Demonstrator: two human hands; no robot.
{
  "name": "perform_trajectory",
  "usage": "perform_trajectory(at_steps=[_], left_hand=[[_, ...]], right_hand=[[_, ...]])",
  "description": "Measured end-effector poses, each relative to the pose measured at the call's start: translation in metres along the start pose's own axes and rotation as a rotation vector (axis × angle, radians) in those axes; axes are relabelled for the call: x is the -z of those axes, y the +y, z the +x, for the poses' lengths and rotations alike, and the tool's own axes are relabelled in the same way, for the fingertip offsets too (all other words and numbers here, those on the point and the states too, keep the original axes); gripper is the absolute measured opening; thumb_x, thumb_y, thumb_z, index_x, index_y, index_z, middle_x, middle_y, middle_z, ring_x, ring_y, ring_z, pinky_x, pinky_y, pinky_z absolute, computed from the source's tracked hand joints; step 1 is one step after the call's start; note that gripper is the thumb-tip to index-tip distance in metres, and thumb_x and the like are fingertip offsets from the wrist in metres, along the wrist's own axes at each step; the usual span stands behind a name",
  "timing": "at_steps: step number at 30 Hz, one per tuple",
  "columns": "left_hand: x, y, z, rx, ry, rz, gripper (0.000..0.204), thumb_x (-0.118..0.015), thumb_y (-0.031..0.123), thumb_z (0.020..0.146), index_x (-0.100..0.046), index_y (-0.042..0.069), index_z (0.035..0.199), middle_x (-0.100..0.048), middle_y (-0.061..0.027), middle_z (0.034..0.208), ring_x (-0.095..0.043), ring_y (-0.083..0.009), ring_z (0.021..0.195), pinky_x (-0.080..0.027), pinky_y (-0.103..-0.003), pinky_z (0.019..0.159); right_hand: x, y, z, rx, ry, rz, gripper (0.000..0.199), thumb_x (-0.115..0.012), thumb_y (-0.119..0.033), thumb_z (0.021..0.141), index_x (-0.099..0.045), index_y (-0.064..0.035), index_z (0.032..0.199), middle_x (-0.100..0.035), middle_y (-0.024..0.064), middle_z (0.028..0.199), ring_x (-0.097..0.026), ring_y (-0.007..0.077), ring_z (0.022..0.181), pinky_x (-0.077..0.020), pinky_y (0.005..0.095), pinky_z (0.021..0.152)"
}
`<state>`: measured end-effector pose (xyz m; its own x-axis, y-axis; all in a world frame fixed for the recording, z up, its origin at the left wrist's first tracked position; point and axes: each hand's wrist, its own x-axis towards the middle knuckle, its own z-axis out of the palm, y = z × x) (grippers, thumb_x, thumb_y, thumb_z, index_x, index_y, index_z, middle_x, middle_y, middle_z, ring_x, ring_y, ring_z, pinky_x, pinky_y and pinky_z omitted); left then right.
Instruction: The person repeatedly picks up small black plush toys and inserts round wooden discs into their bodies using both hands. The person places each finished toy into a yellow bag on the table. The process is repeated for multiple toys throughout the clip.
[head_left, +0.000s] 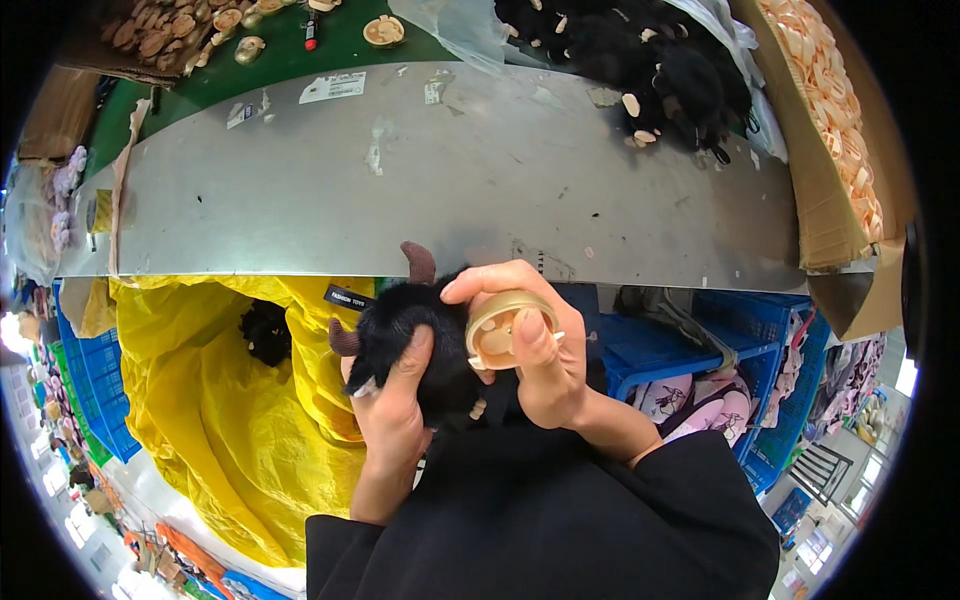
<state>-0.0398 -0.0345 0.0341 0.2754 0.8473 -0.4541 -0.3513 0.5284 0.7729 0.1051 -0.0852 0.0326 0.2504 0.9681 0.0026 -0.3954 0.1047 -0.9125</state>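
Note:
My left hand (395, 405) is closed round a black plush toy (392, 312) with two brown horns, its thumb pressed on the fur. A small black label sticks out at the toy's left side. In my right hand (562, 372) is a round plastic shell (488, 350), gold outside and cream inside, with small tabs at its rim. My right thumb reaches over its hollow side, and the index finger lies along the plush. The shell is right against the toy; whether they are joined, I cannot tell. Both hands are just in front of the metal table's near edge.
A grey metal table (300, 200) spans the front. Black plush toys (690, 85) lie heaped at its back right, beside a cardboard box (822, 195) of cream plastic parts. More round shells (384, 31) sit far left. Below are a yellow bag (190, 420) and blue crates (640, 357).

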Motion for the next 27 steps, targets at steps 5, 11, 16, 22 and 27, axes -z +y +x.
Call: perform_trajectory(at_steps=[5, 11, 16, 22, 27], left_hand=[[0.001, -0.003, 0.0, -0.065, -0.027, 0.073, 0.028, -0.064, 0.012, 0.099, -0.061, 0.001, 0.125, -0.068, -0.0092, 0.113, -0.068, -0.0185, 0.098, -0.056, -0.031, 0.084], [-0.014, -0.002, 0.0, -0.089, 0.033, 0.041, 0.024, -0.069, 0.003, 0.095, -0.063, -0.002, 0.118, -0.068, -0.0063, 0.109, -0.064, -0.0145, 0.097, -0.051, -0.028, 0.088], [-0.011, -0.009, 0.005, -0.335, 0.041, 0.325, 0.017, -0.068, 0.004, 0.096, -0.066, -0.003, 0.11, -0.07, -0.0063, 0.104, -0.063, -0.0127, 0.093, -0.048, -0.026, 0.082], [-0.016, -0.014, 0.01, -0.535, 0.043, 0.473, 0.015, -0.065, 0.005, 0.097, -0.066, -0.005, 0.108, -0.071, -0.006, 0.098, -0.064, -0.0122, 0.088, -0.048, -0.026, 0.079], [-0.001, -0.014, 0.016, -0.32, -0.058, 0.296, 0.016, -0.064, 0.004, 0.097, -0.067, -0.004, 0.11, -0.071, -0.0057, 0.103, -0.065, -0.0124, 0.094, -0.049, -0.027, 0.084]], right_hand=[[0.0, 0.011, 0.002, 0.172, 0.018, -0.126, 0.042, -0.05, -0.039, 0.107, -0.055, -0.0021, 0.127, -0.063, 0.0054, 0.089, -0.058, 0.0095, 0.073, -0.0493, 0.0236, 0.065], [-0.001, 0.026, 0.006, 0.469, 0.116, -0.478, 0.031, -0.065, -0.024, 0.1, -0.06, -0.0005, 0.119, -0.065, 0.0138, 0.091, -0.065, 0.0241, 0.073, -0.0533, 0.0297, 0.068], [0.007, 0.049, 0.018, 0.818, 0.154, -0.823, 0.031, -0.071, -0.002, 0.086, -0.056, 0.009, 0.111, -0.065, 0.0172, 0.089, -0.059, 0.0253, 0.06, -0.0488, 0.0301, 0.052], [-0.001, 0.06, 0.031, 0.842, 0.261, -0.883, 0.045, -0.072, -0.001, 0.075, -0.057, 0.0029, 0.117, -0.056, 0.0132, 0.078, -0.057, 0.029, 0.061, -0.0465, 0.0355, 0.052], [0.001, 0.046, 0.032, 0.769, 0.14, -0.806, 0.054, -0.068, -0.034, 0.091, -0.053, 0.0027, 0.128, -0.058, 0.019, 0.094, -0.059, 0.0338, 0.075, -0.0501, 0.0429, 0.065]])
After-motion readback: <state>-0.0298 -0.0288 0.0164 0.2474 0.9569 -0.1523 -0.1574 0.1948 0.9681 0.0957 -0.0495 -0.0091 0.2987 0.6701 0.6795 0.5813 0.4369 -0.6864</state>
